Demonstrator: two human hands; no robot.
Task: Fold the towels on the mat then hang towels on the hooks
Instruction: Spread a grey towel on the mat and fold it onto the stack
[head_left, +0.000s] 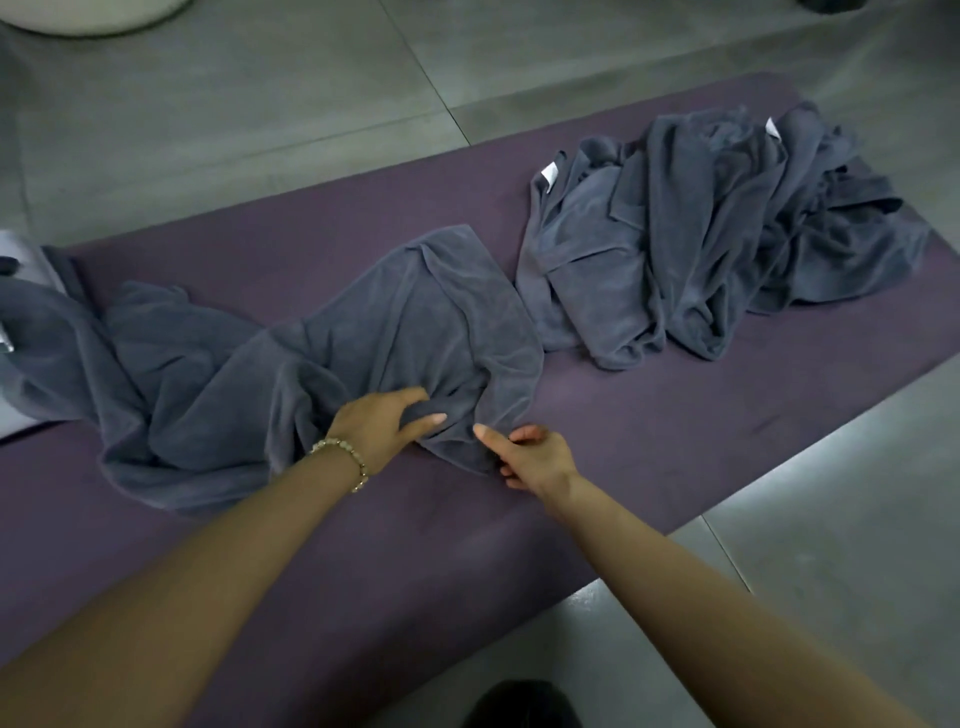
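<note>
A long grey-blue towel (322, 353) lies crumpled across the purple mat (649, 415), running from the left edge to the middle. My left hand (382, 426), with a bead bracelet at the wrist, rests on the towel's near edge with fingers spread and thumb out. My right hand (530, 457) pinches the towel's near right corner, thumb on top and fingers curled under. A heap of more grey-blue towels (717, 234) with white tags lies bunched on the mat's right part, apart from both hands.
The mat lies on a grey tiled floor (234, 104). A white rounded object (88, 13) sits at the top left. Something pale (31, 260) shows at the mat's left end. A dark shape (519, 706) is at the bottom edge.
</note>
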